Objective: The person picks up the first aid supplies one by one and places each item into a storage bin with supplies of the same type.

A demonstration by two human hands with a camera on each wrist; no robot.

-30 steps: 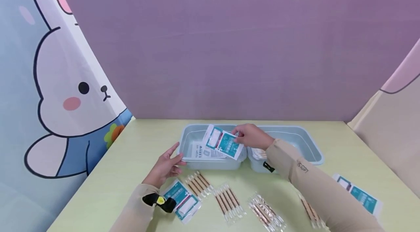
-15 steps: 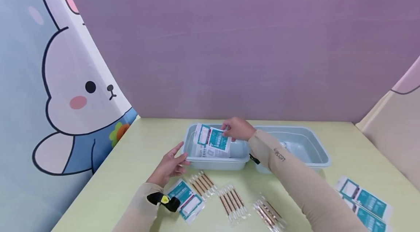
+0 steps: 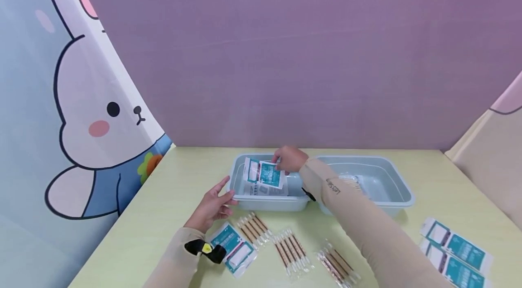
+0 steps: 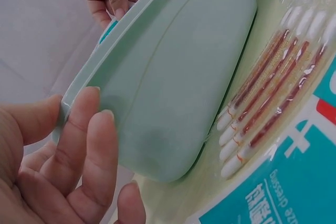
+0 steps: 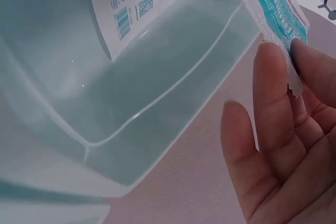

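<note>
A gauze dressing packet [image 3: 270,175] pinched in the right hand [image 3: 291,159], over the left plastic tub [image 3: 271,205].
The hands are apart: the right grips the packet's right end between thumb and fingers, while the left hand [image 3: 211,207] pinches the tub's near-left corner, as it did a second ago. Since then the packet has shifted leftward, away from the right tub [image 3: 393,184], above a printed packet [image 3: 267,189] lying inside. Toward the tabletop's right edge, two more dressing packets [image 3: 457,243] now show where one did. Three swab packs [image 3: 292,252] lie toward the tabletop's near edge, another dressing packet [image 3: 233,249] by the left wrist. Swabs [image 3: 351,182] in the right tub are partly hidden by the right sleeve [image 3: 346,206].
</note>
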